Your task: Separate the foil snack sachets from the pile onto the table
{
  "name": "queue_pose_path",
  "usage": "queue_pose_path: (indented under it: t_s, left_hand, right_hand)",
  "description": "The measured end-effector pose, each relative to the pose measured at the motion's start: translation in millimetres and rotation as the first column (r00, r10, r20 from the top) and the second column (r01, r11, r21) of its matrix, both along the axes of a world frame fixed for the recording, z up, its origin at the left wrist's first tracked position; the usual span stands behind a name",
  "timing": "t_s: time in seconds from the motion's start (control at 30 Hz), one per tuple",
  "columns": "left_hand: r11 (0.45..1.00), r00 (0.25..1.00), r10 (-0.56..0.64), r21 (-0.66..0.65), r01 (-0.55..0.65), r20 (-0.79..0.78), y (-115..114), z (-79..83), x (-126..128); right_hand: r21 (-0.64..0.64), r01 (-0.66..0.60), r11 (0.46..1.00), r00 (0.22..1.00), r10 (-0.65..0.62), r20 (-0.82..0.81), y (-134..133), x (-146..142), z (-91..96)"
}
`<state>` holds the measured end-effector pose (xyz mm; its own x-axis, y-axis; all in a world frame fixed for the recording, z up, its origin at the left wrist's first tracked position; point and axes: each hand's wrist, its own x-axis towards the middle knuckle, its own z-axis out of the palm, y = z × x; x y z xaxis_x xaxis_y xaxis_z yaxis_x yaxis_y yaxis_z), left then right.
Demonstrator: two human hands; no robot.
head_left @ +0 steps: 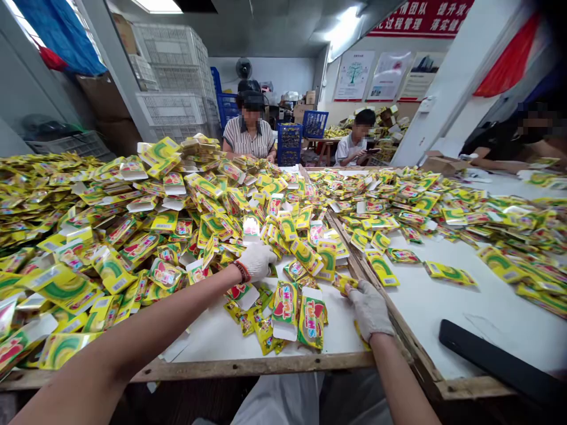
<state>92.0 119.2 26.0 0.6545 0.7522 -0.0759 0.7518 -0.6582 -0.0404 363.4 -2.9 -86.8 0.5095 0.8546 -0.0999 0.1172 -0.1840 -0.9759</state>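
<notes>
My left hand (257, 262), in a white knit glove, reaches into a big heap of yellow printed cartons (163, 221). Its fingers are curled and partly hidden, so what they hold cannot be made out; a carton with a white flap (251, 229) stands just beyond them. My right hand (371, 310), gloved too, is closed on a small yellow packet (342, 282) near the wooden divider. Between the hands, two cartons with red and green "TWINS" print (312, 321) lie at the front, beside loose shiny yellow sachets (263, 327).
A wooden divider strip (381, 295) splits the white tabletop, with more cartons (411, 200) on its right side. A long black object (491, 357) lies at the right front corner. Opposite sit a person in a striped shirt (249, 136) and another person (352, 144); a third is at far right.
</notes>
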Motion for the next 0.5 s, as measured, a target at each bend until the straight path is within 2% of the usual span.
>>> queue_pose_path:
  t_s: [0.07, 0.13, 0.17, 0.2, 0.27, 0.3, 0.37, 0.43, 0.5]
  left_hand:
    - [0.998, 0.996, 0.04, 0.041, -0.043, 0.075, -5, 10.0, -6]
    - [0.995, 0.96, 0.094, 0.005, -0.099, 0.264, -17, 12.3, -8]
    - [0.991, 0.907, 0.133, -0.057, -0.12, 0.4, -26, 10.3, -7]
    - [0.982, 0.823, 0.183, -0.145, -0.123, 0.538, -36, 6.5, -4]
    - [0.933, 0.614, 0.315, -0.356, -0.058, 0.724, -58, -4.2, 5]
    - [0.893, 0.535, 0.379, -0.451, 0.003, 0.755, -69, -9.8, 10]
    - [0.793, 0.422, 0.497, -0.594, 0.133, 0.758, -90, -19.3, 19]
    - [0.713, 0.341, 0.586, -0.668, 0.214, 0.735, -105, -25.4, 22]
    - [0.668, 0.285, 0.64, -0.7, 0.252, 0.714, -114, -29.4, 22]
  right_hand:
    - [0.014, 0.071, 0.997, 0.997, -0.071, 0.031, -12, 2, 8.5]
    - [0.053, 0.075, 0.996, 0.997, -0.074, -0.018, -23, -7, 21.5]
    - [0.083, 0.032, 0.996, 0.997, -0.026, -0.075, -28, -17, 29.2]
    - [0.116, -0.025, 0.993, 0.989, 0.042, -0.144, -32, -30, 37.0]
    - [0.176, -0.202, 0.964, 0.94, 0.241, -0.243, -37, -58, 51.0]
    - [0.173, -0.258, 0.951, 0.922, 0.296, -0.251, -38, -72, 55.8]
    - [0.16, -0.288, 0.944, 0.931, 0.315, -0.185, -37, -94, 59.8]
    - [0.17, -0.242, 0.955, 0.965, 0.256, -0.06, -35, -104, 56.7]
    - [0.179, -0.201, 0.963, 0.979, 0.196, 0.049, -35, -107, 49.9]
